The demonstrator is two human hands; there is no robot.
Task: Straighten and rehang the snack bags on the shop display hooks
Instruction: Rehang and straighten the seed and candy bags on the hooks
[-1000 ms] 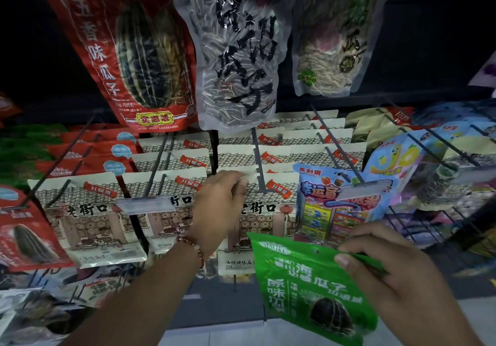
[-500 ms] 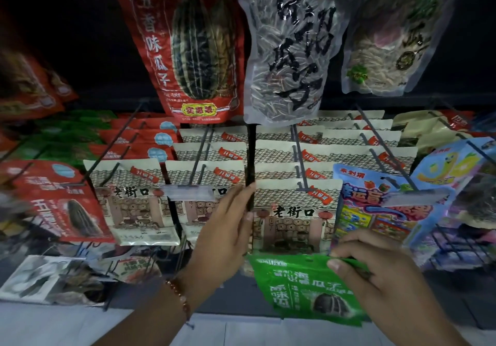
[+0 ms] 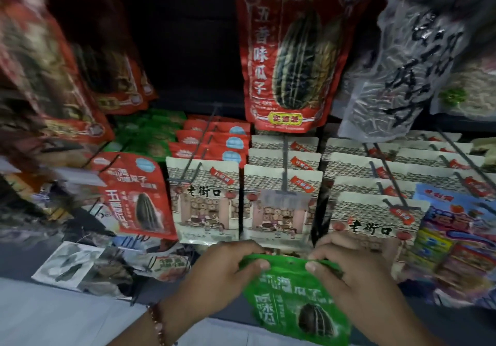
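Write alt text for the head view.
Both hands, left hand and right hand, pinch the top edge of a green sunflower seed bag below rows of beige snack bags on display hooks; larger red bags hang above.

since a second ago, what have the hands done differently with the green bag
The left hand left the cream bags on the hooks, came down and now pinches the top edge of the green bag beside the right hand. The right hand kept its grip on the bag throughout. The hanging bags stayed in place.
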